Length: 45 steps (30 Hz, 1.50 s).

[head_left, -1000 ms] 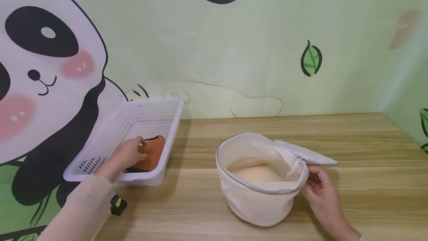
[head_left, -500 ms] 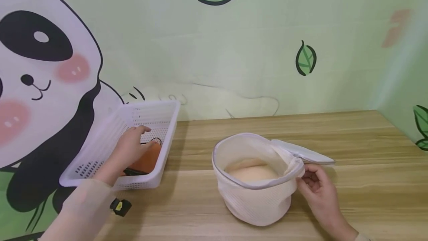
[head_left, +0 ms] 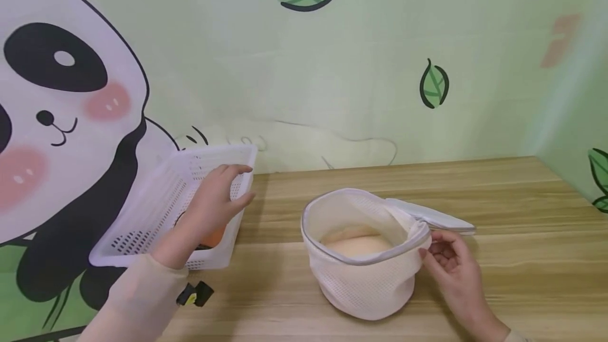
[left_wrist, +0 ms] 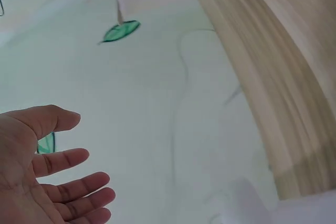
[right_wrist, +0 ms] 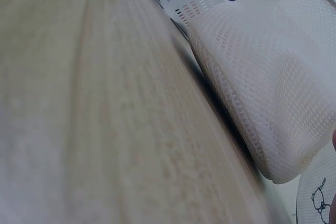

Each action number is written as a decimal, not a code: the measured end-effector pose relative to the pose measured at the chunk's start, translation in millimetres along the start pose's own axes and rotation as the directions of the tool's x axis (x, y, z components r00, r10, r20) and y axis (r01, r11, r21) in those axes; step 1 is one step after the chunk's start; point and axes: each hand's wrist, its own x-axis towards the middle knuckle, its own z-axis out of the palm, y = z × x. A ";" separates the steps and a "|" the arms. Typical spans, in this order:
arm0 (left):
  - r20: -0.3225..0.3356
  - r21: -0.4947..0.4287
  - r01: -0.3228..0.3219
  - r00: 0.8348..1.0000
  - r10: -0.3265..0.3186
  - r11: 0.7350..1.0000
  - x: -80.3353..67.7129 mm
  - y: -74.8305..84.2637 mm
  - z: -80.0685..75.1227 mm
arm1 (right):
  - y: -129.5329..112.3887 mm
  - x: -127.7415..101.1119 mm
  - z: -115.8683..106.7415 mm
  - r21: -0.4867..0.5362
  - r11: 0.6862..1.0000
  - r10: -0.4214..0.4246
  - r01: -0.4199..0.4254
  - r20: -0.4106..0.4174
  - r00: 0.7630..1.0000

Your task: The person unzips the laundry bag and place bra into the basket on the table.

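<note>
My left hand (head_left: 214, 199), empty, is above the right side of a white plastic basket (head_left: 157, 215). Its fingers are spread and apart from the thumb, as the left wrist view also shows. Inside the basket lies an orange item with black edging (head_left: 215, 237), partly hidden by the arm. My right hand (head_left: 456, 278) pinches the rim of a white mesh laundry bag (head_left: 363, 286) at its right side. The bag stands upright with its round zip lid (head_left: 429, 215) folded back. A beige, rounded padded item (head_left: 358, 244) lies inside.
The wooden table (head_left: 271, 278) carries the basket at left and the bag right of centre. Behind it rises a green wall (head_left: 342, 83) with panda and leaf drawings. A small black and yellow piece (head_left: 196, 294) is at the left sleeve.
My left hand has let go of the orange item, which stays in the basket, and has risen rightward toward the basket's right rim. My right hand keeps its hold on the bag rim.
</note>
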 end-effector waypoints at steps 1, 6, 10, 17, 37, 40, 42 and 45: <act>-0.011 -0.009 -0.012 1.000 0.012 1.000 -0.6 3.4 -0.9 | 0.0 0.2 -0.3 0.004 1.000 -0.004 0.004 0.006 1.000; -0.066 -0.057 -0.070 0.996 0.067 0.996 -5.1 18.5 -2.8 | -0.2 0.1 -0.5 0.048 0.999 -0.014 0.012 0.043 0.999; -0.136 -0.070 -0.146 0.981 0.135 0.987 -7.2 29.5 0.2 | 0.9 -0.7 -1.1 0.089 0.996 -0.026 0.021 0.059 0.998; -0.220 -0.103 -0.277 0.943 0.249 0.955 -10.0 41.7 11.4 | 0.7 -1.1 -2.6 0.077 0.997 -0.022 0.017 0.059 0.998; -0.226 -0.224 -0.403 0.907 0.354 0.888 -9.7 87.1 47.6 | -1.9 -2.2 -2.4 0.035 0.999 0.013 -0.014 0.016 1.000; -0.218 -0.232 -0.416 0.903 0.370 0.879 -6.8 91.7 53.6 | -2.7 -2.4 -2.1 0.018 1.000 0.025 -0.025 0.010 1.000; -0.212 -0.235 -0.425 0.900 0.381 0.874 -4.3 94.4 57.7 | -2.8 -2.2 -2.2 0.014 0.999 0.028 -0.029 0.010 1.000; -0.191 -0.253 -0.440 0.896 0.401 0.862 0.1 97.9 64.6 | -3.2 -1.9 -2.0 0.005 0.999 0.037 -0.037 0.005 0.999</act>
